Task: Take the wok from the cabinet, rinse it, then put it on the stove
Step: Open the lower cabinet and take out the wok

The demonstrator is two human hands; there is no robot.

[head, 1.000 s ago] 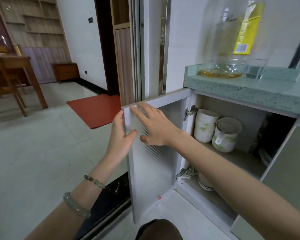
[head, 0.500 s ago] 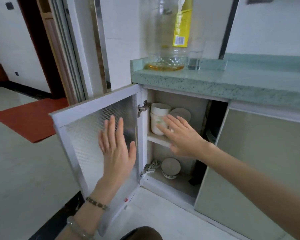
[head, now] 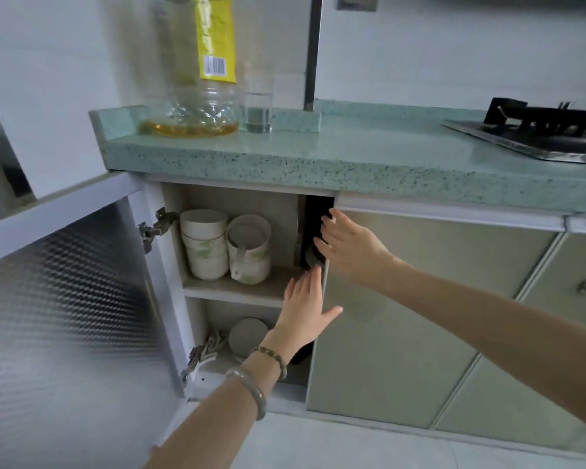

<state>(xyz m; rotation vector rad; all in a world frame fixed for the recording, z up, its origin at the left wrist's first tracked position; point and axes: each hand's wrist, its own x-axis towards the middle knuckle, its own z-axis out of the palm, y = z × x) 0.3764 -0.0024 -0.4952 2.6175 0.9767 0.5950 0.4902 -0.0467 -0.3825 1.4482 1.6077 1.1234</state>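
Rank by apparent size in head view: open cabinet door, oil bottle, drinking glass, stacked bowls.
1. open cabinet door, though nearness to the camera inflates it
2. oil bottle
3. stacked bowls
4. drinking glass; it stands farther back, so its true rank against the bowls is unsure

Stacked bowls (head: 205,245) and mugs (head: 249,252) fill the shelf's left; the dark gap (head: 313,231) beside them is narrow

Left hand (head: 303,311) off the open door (head: 71,299), now spread open in front of the cabinet shelf (head: 237,291) edge, by the right-hand door (head: 403,316). Right hand (head: 351,247) moved off the cups (head: 229,247) to that door's left edge, fingers (head: 325,228) curling into the dark gap. View swung right: stove (head: 538,135) now visible on the tabletop (head: 369,154).
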